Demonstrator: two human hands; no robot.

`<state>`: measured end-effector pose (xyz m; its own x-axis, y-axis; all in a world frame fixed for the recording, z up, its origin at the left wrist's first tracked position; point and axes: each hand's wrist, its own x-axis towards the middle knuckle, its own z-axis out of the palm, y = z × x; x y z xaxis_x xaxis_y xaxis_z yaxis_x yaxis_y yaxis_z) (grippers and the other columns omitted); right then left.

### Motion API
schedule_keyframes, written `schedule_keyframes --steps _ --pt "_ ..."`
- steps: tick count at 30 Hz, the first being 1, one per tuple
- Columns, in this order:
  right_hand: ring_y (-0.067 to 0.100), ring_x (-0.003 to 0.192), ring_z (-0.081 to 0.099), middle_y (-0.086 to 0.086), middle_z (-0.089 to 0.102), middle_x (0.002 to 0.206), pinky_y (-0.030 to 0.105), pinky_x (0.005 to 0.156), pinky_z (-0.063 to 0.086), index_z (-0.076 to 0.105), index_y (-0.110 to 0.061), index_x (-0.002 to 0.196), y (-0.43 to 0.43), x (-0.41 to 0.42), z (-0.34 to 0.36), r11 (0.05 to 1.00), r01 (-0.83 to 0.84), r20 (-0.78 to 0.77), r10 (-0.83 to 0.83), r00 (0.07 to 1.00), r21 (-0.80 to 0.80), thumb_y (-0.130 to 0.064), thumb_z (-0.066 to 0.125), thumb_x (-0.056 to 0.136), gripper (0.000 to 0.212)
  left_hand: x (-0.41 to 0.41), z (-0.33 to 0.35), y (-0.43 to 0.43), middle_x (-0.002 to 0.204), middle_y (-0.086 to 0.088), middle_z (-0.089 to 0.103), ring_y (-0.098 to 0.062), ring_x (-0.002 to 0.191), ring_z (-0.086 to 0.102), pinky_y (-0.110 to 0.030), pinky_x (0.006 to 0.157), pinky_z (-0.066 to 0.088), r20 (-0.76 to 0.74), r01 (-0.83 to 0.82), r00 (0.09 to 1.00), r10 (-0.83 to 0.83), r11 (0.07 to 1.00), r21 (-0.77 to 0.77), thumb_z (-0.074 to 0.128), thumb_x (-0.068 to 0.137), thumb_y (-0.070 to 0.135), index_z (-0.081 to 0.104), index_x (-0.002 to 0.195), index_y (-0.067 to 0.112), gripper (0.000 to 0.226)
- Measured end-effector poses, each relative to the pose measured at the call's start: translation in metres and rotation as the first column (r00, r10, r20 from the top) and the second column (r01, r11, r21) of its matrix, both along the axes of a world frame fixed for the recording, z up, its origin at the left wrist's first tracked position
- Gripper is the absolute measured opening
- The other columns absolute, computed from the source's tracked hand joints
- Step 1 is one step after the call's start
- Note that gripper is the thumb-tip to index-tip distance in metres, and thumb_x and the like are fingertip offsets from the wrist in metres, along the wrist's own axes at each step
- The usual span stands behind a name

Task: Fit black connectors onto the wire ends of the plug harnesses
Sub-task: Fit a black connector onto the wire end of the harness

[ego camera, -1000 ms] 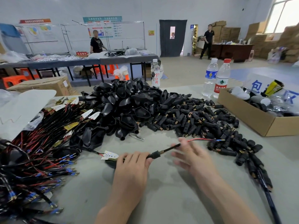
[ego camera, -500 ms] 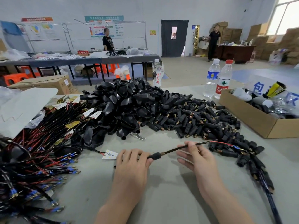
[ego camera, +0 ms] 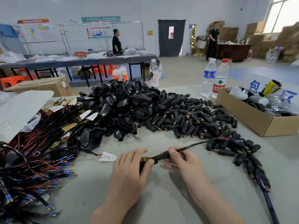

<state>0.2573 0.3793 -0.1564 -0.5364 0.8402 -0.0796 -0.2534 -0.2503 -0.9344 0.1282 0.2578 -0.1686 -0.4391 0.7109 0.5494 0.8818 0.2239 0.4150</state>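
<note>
The left hand (ego camera: 129, 172) is curling its grip round the black connector (ego camera: 161, 156) at 6 o'clock on the desk (ego camera: 161, 199); the right hand (ego camera: 186, 164) is pinching its rear. The harness wire (ego camera: 194, 145) is trailing toward 2 o'clock.

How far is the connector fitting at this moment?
Done, apparently: a few fitted harnesses lie at the right. In hand: left hand and right hand hold one harness, the right pinching its black connector. Left: the big bundle with bare terminals and the loose connector pile.
</note>
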Motion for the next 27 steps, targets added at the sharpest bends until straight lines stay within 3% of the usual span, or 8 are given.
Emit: schedule_keyframes --steps 3,5,9,14,19,23,27 --pt "0.020 0.081 0.075 0.011 0.076 0.089 0.022 0.064 0.058 0.068 -0.002 0.101 0.005 0.004 -0.001 0.999 0.048 -0.012 -0.049 0.999 -0.023 -0.014 0.064 0.094 0.014 -0.002 -0.003 -0.001 0.119 0.020 0.056 -0.008 0.110 0.055 -0.032 0.096 0.044 0.111 0.062 0.993 -0.050 0.992 -0.109 0.040 0.089 0.059 0.055 0.127 0.031 0.049" --pt "0.022 0.083 0.075 0.012 0.077 0.091 0.022 0.065 0.058 0.068 -0.002 0.101 0.006 0.004 0.000 0.998 0.056 -0.013 -0.056 0.998 -0.033 -0.016 0.065 0.094 0.016 -0.004 -0.004 -0.001 0.116 0.026 0.054 -0.004 0.111 0.054 -0.033 0.097 0.045 0.170 0.103 0.982 -0.079 0.985 -0.138 0.043 0.088 0.057 0.052 0.124 0.038 0.042" --pt "0.024 0.085 0.075 0.014 0.076 0.094 0.022 0.066 0.058 0.065 0.000 0.101 0.006 0.003 0.000 0.998 0.050 -0.023 -0.051 0.998 -0.047 -0.019 0.064 0.095 0.020 -0.005 -0.003 -0.003 0.108 0.027 0.054 -0.002 0.105 0.055 -0.034 0.090 0.047 0.201 0.122 0.974 -0.103 0.988 -0.089 0.046 0.089 0.055 0.051 0.114 0.045 0.027" --pt "0.024 0.083 0.075 0.015 0.075 0.095 0.023 0.067 0.059 0.065 0.001 0.100 0.006 0.002 -0.002 0.998 0.047 -0.041 -0.049 0.998 -0.047 -0.019 0.064 0.095 0.020 -0.002 -0.002 -0.003 0.103 0.025 0.053 -0.004 0.100 0.054 -0.031 0.086 0.048 0.152 0.106 0.983 -0.106 0.994 0.014 0.053 0.090 0.046 0.054 0.111 0.040 0.021" --pt "0.023 0.090 0.074 0.014 0.076 0.097 0.021 0.072 0.058 0.069 -0.005 0.097 0.009 0.004 -0.004 0.999 -0.002 -0.128 -0.004 0.992 -0.044 -0.010 0.062 0.093 0.010 -0.003 0.000 -0.004 0.101 0.024 0.060 -0.002 0.099 0.055 -0.018 0.085 0.042 0.196 0.123 0.971 -0.137 0.989 0.082 0.064 0.090 0.033 0.057 0.109 0.039 0.020" --pt "0.020 0.104 0.071 0.011 0.074 0.110 0.021 0.080 0.057 0.066 -0.005 0.105 0.013 0.007 -0.004 0.994 -0.103 -0.218 0.093 0.972 -0.036 0.000 0.055 0.094 0.016 -0.002 0.003 -0.005 0.103 0.023 0.064 -0.005 0.101 0.059 -0.004 0.078 0.041 0.308 0.142 0.936 -0.173 0.982 0.121 0.063 0.087 0.036 0.057 0.107 0.045 0.023" --pt "0.015 0.104 0.070 0.009 0.072 0.116 0.021 0.081 0.056 0.058 -0.007 0.120 0.014 0.010 -0.003 0.984 -0.178 -0.226 0.170 0.959 -0.018 0.009 0.046 0.097 0.030 -0.004 0.004 -0.005 0.102 0.021 0.068 -0.003 0.100 0.063 -0.002 0.075 0.042 0.453 0.163 0.865 -0.218 0.974 0.159 0.064 0.086 0.038 0.060 0.107 0.048 0.024"
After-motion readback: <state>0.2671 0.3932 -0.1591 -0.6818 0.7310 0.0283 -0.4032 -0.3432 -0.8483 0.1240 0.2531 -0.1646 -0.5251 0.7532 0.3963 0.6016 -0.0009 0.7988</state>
